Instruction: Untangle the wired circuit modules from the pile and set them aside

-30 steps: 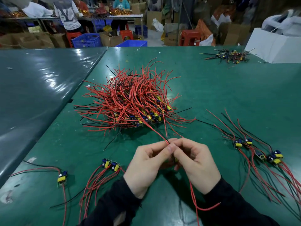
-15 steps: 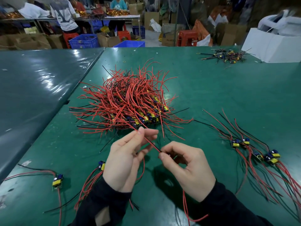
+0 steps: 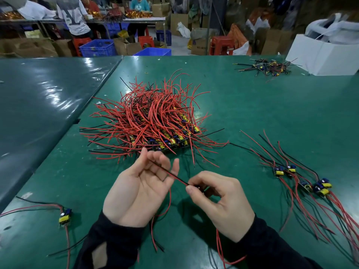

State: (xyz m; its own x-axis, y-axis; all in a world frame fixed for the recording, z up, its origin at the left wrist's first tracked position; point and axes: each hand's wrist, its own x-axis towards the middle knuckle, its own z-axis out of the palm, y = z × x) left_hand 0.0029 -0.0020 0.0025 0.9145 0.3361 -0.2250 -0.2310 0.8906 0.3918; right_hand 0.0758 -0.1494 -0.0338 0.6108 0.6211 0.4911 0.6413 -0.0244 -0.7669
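Red and black wires bristle out of the pile (image 3: 149, 125) just beyond my fingertips, a dense mound with small yellow-and-blue modules showing along its near edge, on the green table (image 3: 262, 113). My right hand (image 3: 219, 202) pinches a thin wire (image 3: 171, 174) between thumb and curled fingers; the strand, dark with red showing along it, runs up and leftward from that pinch across the fingers (image 3: 161, 164) of my left hand (image 3: 139, 191), which lies palm up and relaxed, fingers loosely spread, the wire resting over them rather than gripped. I cannot tell whether a module sits inside my right fist. More red leads (image 3: 155, 235) trail down between my wrists and under the black sleeves (image 3: 275, 247). To the right of my right hand lies a row of separated modules (image 3: 303, 181), wires fanned toward me and away, well apart from the pile. Left of my left hand a single module (image 3: 65, 218) lies alone with its leads stretched out. Far beyond my right hand sits a smaller dark tangle (image 3: 266, 67) near a white box (image 3: 322, 55). Long stray leads from the pile reach toward my hands, one black strand ending just past my right knuckles
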